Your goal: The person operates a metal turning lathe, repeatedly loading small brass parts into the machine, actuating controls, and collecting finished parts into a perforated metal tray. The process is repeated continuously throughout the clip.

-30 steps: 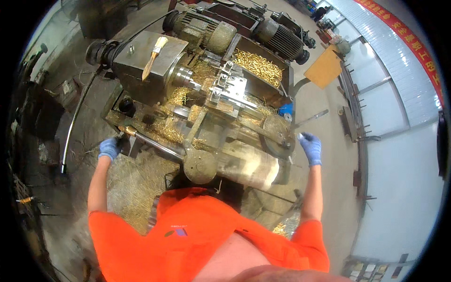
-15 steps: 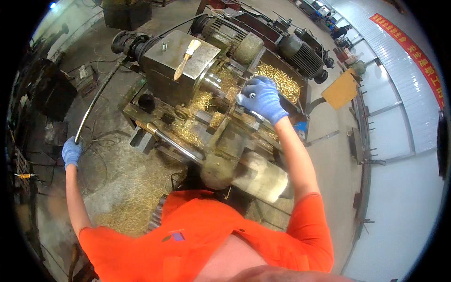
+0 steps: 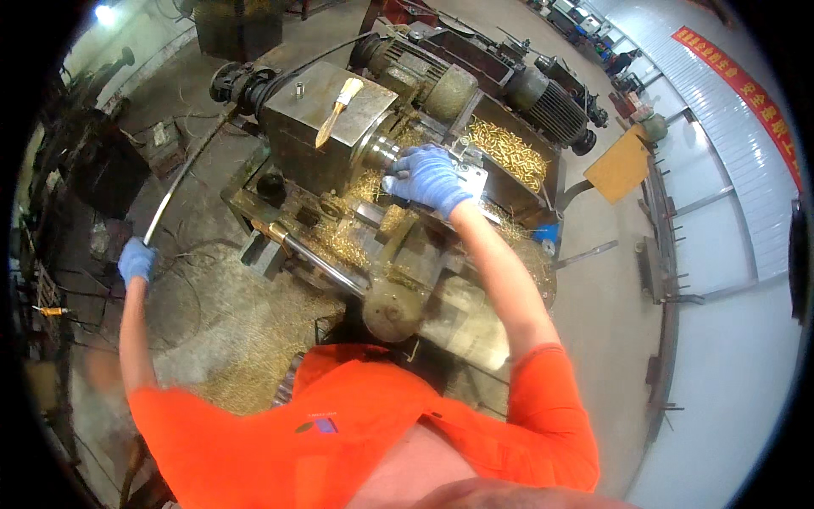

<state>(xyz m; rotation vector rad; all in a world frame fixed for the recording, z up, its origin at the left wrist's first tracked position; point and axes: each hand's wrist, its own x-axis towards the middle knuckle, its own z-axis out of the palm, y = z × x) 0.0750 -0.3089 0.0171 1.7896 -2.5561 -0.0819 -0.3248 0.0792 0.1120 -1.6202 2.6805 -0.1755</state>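
Observation:
My left hand [image 3: 137,261], in a blue glove, is wrapped round the lower end of a long metal lever [image 3: 176,188] that runs up to the left end of a lathe-like machine [image 3: 292,136]. My right hand [image 3: 428,178], also gloved in blue, is at the machine's round metal spindle nose [image 3: 380,153]. Its fingers are bent inward at the spindle; whatever lies between them is hidden. A pale metal block [image 3: 471,178] shows just beyond the right wrist. Brass chips [image 3: 343,242] cover the bed below the spindle.
A wooden-handled brush [image 3: 337,112] lies on the headstock top. Behind my right hand, a metal tray [image 3: 530,199] holds many small brass parts [image 3: 509,154]. Electric motors [image 3: 547,97] stand at the back, and a tan board [image 3: 617,165] is at the right.
My right hand has moved left from beside the parts tray to the spindle, uncovering the pale metal block. My left hand stays on the lever, which has shifted slightly.

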